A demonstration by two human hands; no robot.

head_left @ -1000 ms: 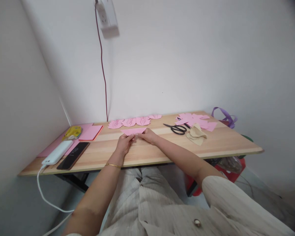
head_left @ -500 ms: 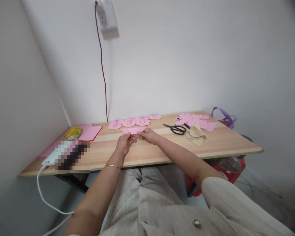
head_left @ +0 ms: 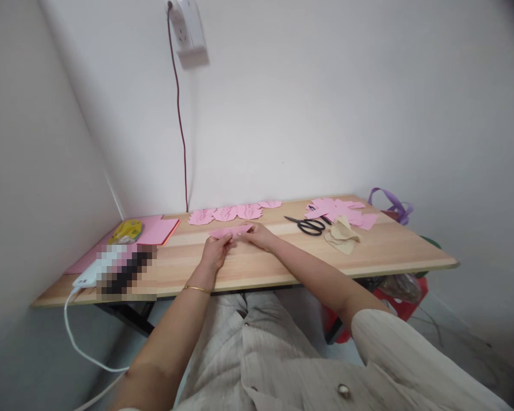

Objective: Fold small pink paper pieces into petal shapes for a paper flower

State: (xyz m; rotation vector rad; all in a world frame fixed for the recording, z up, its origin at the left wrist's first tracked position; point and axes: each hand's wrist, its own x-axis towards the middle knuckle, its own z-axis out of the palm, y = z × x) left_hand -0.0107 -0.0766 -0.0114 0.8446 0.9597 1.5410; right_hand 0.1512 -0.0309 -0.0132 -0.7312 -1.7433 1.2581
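A folded pink paper piece (head_left: 230,231) lies low over the middle of the wooden table (head_left: 261,265). My left hand (head_left: 215,251) pinches its near left edge, fingers closed on it. My right hand (head_left: 260,235) grips its right end, fingers curled over the paper. Just beyond the paper sits a row of folded pink paper shapes (head_left: 229,213).
Black scissors (head_left: 307,224), a beige paper scrap (head_left: 341,234) and a heap of pink cut pieces (head_left: 340,210) lie to the right. At left are pink sheets (head_left: 156,231), a yellow item (head_left: 127,231) and a blurred device with white cable (head_left: 79,348). A red cord (head_left: 180,125) hangs down the wall.
The pink paper has lifted slightly off the table and looks narrower, its far edge folded toward me. Both hands stay almost in place.
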